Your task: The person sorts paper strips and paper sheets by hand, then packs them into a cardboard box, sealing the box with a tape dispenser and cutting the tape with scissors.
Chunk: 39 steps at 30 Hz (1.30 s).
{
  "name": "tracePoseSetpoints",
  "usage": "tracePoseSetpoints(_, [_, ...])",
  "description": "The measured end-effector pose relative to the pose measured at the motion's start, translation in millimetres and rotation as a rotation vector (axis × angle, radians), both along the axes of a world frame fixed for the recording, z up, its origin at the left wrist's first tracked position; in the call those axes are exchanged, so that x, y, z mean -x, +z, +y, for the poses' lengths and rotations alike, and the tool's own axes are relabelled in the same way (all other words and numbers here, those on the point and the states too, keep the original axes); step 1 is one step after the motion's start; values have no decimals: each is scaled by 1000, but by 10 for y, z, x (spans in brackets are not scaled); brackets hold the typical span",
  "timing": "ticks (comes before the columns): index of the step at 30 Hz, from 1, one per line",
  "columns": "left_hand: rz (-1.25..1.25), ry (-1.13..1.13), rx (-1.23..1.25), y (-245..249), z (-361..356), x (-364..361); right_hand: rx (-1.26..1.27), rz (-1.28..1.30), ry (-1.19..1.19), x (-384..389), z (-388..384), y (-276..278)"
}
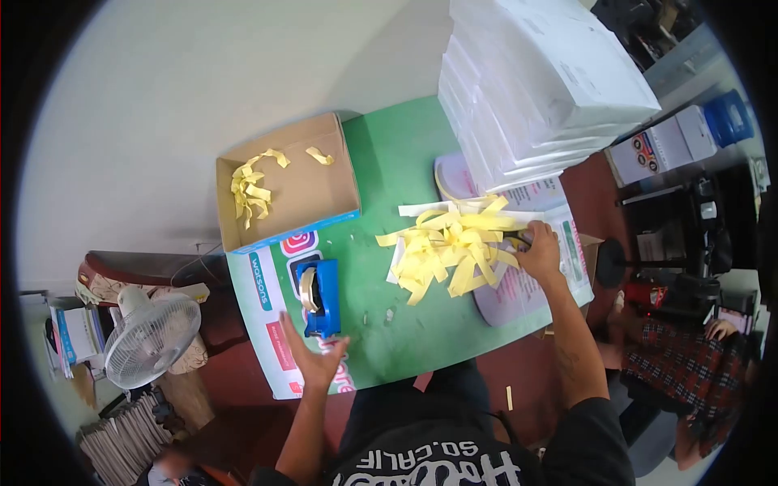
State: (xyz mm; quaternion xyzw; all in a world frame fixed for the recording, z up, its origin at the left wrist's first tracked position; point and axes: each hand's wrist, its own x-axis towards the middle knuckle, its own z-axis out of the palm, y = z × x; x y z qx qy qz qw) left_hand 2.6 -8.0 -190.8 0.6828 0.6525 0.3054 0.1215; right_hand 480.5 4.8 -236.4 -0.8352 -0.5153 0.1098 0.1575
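My left hand [314, 353] is held with its fingers apart and nothing in it, close to the near end of a blue tape dispenser [326, 296] that carries a roll of tape. My right hand [538, 249] is closed on a small dark object at the right edge of a heap of yellow paper strips [454, 247]; most of that object is hidden. White paper shows under the heap. Up and to the left, an open cardboard box [304, 186] holds more yellow strips [250, 190].
A tall stack of white wrapped packages [543, 97] stands at the table's back right. The green table [389, 348] has printed logos. A fan [154, 336] is at the left. Another person in plaid clothing [681, 356] sits at the right.
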Motion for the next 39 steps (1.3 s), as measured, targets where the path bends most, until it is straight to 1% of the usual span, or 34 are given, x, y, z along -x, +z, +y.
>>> tracePoseSetpoints(1, [-5,27,-2,120,-65,-51,-1,-7,16,-17,3,11])
tracePoseSetpoints(4, [-76,-311,-27,255,104,-445,26,-10,87,-3,-7,85])
tracePoseSetpoints(6, [-278,-449,19,239,475,-1025,-15,158,131,17,-31,60])
tracePoseSetpoints(7, [-298,-515,-25,240,730,-1368,-38,234,151,-7,-46,60])
tracePoseSetpoints(8, [-321,-583,-64,237,979,-1710,-79,257,173,3,-75,84])
tracePoseSetpoints(10, [-356,-687,28,48,1437,-2303,-153,301,213,79,-153,129])
tracePoseSetpoints(12, [-174,-728,209,-145,1765,-2703,-246,194,354,88,-289,100])
tracePoseSetpoints(14, [11,-761,298,-282,1881,-2894,-346,234,396,112,-434,132])
tracePoseSetpoints(15, [104,-778,346,-325,1884,-2960,-360,212,425,87,-510,179])
tracePoseSetpoints(18, [205,-808,315,-426,1856,-2990,-358,336,319,33,-714,188])
tracePoseSetpoints(21, [348,-770,356,-427,1864,-3091,-271,589,55,-60,-748,167])
tracePoseSetpoints(22, [437,-786,372,-407,1883,-3134,-239,674,-32,-74,-747,162])
tracePoseSetpoints(24, [617,-820,415,-403,1889,-3195,-389,1190,-277,-94,-717,147])
tracePoseSetpoints(26, [625,-867,368,-435,1851,-3167,-371,1086,-394,-238,-712,134])
tracePoseSetpoints(27, [628,-888,338,-449,1857,-3151,-381,1136,-431,-316,-703,146])
tracePoseSetpoints(30, [599,-962,405,-426,1900,-3118,-298,1146,-445,-608,-788,12])
tracePoseSetpoints(31, [596,-957,376,-389,1911,-3081,-307,1038,-425,-647,-790,-56])
tracePoseSetpoints(34, [588,-946,302,-209,1980,-2953,-88,809,-477,-698,-857,-76])
tracePoseSetpoints(36, [597,-930,281,-51,2043,-2811,-217,131,-168,-601,-838,44])
tracePoseSetpoints(37, [578,-893,209,56,2051,-2731,-276,-204,-10,-513,-809,87])
tracePoseSetpoints(39, [440,-812,135,207,2101,-2567,-282,-55,87,-334,-777,73])
